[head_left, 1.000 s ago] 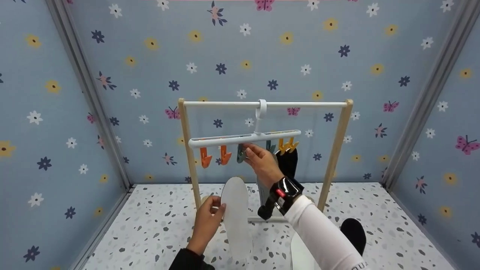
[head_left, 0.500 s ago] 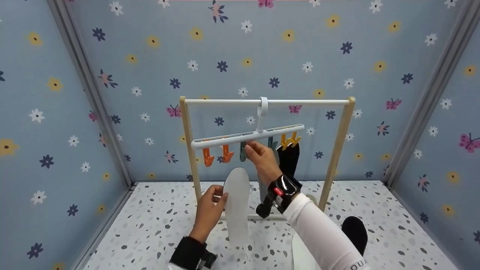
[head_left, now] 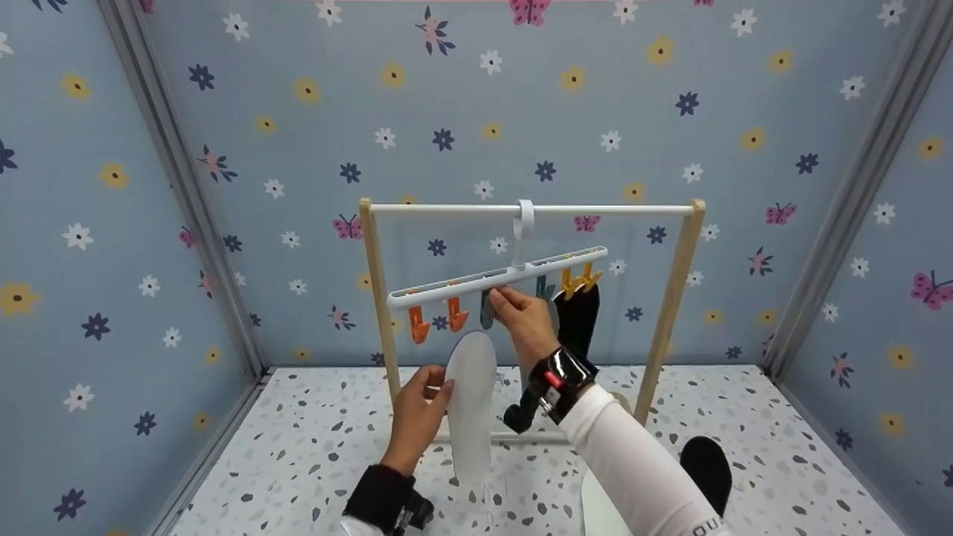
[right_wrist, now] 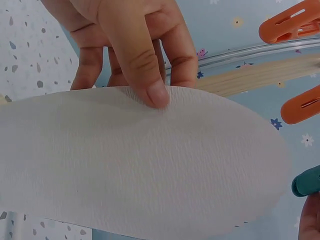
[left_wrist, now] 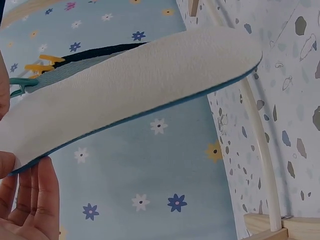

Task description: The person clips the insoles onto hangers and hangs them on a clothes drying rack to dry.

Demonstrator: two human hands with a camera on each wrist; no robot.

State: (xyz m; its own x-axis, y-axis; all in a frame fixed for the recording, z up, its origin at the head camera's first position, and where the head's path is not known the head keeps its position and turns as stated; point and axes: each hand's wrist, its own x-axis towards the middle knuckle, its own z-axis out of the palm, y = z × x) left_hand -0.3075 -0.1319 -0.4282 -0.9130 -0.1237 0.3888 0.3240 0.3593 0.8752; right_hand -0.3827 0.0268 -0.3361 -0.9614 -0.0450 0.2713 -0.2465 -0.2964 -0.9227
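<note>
My left hand (head_left: 418,417) pinches the edge of a white shoe insole (head_left: 473,409), thumb on its pale face and fingers behind. A blue layer shows along the insole's edge (left_wrist: 165,104) in the left wrist view. It stands upright, its rounded top just below a dark green clip (head_left: 486,311). My right hand (head_left: 530,324) pinches that clip under the white clip hanger (head_left: 447,290). Two orange clips (head_left: 418,325) hang to the left with nothing in them. On the right, yellow clips (head_left: 581,280) hold a black insole (head_left: 581,320); a grey insole (left_wrist: 82,70) hangs by another green clip.
The hanger hooks over the white rod (head_left: 447,209) of a wooden-post rack (head_left: 677,305). On the speckled table (head_left: 298,461) lie a black insole (head_left: 706,473) and a white insole (head_left: 598,506), partly covered by my right sleeve. Flower-patterned walls (head_left: 298,164) enclose the space.
My left hand has raised the white insole closer to the green clip. The hanger has tilted further, left end lower and right end higher. My right hand keeps its pinch on the clip.
</note>
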